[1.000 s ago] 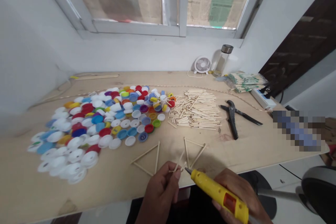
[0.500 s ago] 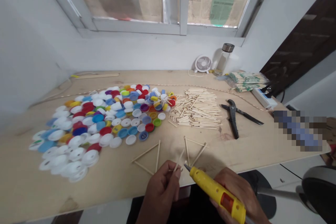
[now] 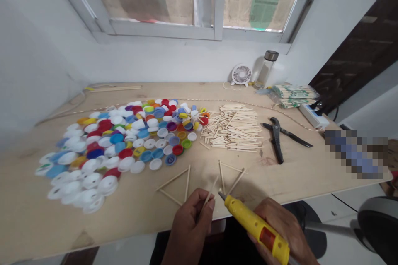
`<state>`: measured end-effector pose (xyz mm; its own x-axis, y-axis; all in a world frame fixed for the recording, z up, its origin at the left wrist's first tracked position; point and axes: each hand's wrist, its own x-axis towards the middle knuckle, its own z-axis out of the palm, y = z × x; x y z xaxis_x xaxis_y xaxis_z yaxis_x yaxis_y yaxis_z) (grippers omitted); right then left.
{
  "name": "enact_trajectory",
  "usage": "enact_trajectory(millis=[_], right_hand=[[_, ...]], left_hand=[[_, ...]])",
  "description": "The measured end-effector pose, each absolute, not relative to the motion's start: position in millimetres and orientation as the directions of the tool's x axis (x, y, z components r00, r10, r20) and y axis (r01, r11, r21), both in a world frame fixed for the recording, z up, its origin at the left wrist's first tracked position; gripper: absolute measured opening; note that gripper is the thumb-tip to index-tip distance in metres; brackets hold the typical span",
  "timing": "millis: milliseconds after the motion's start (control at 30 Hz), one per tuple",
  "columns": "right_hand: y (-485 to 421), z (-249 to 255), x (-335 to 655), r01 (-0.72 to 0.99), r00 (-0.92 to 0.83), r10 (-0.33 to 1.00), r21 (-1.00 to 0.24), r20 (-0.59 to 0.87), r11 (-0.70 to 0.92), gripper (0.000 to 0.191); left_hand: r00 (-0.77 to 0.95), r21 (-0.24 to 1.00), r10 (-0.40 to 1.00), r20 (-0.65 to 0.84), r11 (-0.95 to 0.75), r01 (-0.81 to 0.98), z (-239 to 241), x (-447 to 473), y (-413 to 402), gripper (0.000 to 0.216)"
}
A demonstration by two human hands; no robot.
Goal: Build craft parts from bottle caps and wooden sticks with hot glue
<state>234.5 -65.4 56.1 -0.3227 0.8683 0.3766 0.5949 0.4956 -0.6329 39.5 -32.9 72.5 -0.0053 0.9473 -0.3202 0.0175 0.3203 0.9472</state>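
Between the thumb and fingers of my left hand [image 3: 194, 221] is a thin wooden stick [image 3: 212, 190], its tip pointing up and away. My right hand [image 3: 278, 225] is wrapped round a yellow hot glue gun [image 3: 248, 219]. The gun's dark nozzle points left, just right of the stick and apart from it. Beyond my left hand, a triangle of sticks [image 3: 172, 179] lies on the table, partly hidden by the hand. A second stick triangle [image 3: 231, 167] lies beyond the nozzle. Whether the held stick is joined to another piece is hidden by my fingers.
Many coloured bottle caps [image 3: 116, 138] spread over the left of the wooden table [image 3: 130, 215]. Right of them is a heap of short sticks [image 3: 239, 128], then black-handled cutters [image 3: 276, 140]. Farther back stand a small white fan [image 3: 241, 75], a glass bottle [image 3: 265, 70], bagged sticks [image 3: 294, 94] and a power strip [image 3: 314, 116].
Both hands stay almost in place. The stick in my left hand has tilted very slightly, and the view has shifted a little.
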Motion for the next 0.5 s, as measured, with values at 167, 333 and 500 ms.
enact_trajectory(millis=[167,333,500], right_hand=[[-66.1,56.1,234.7,0.605,-0.287,0.881,-0.642,0.376,0.471,0.027],[-66.5,55.5,234.6,0.592,-0.304,0.869,-0.637,0.391,0.494,0.03],[-65.1,56.6,234.0,0.595,-0.31,0.872,-0.637,0.38,0.489,0.024]], left_hand=[[-0.011,0.938,0.938,-0.346,0.346,0.006,72.3,39.7,-32.3,0.026],[-0.033,0.943,0.943,-0.332,0.333,0.002,71.8,40.0,-32.3,0.025],[-0.046,0.946,0.946,-0.322,0.323,0.007,72.8,40.4,-32.3,0.023]])
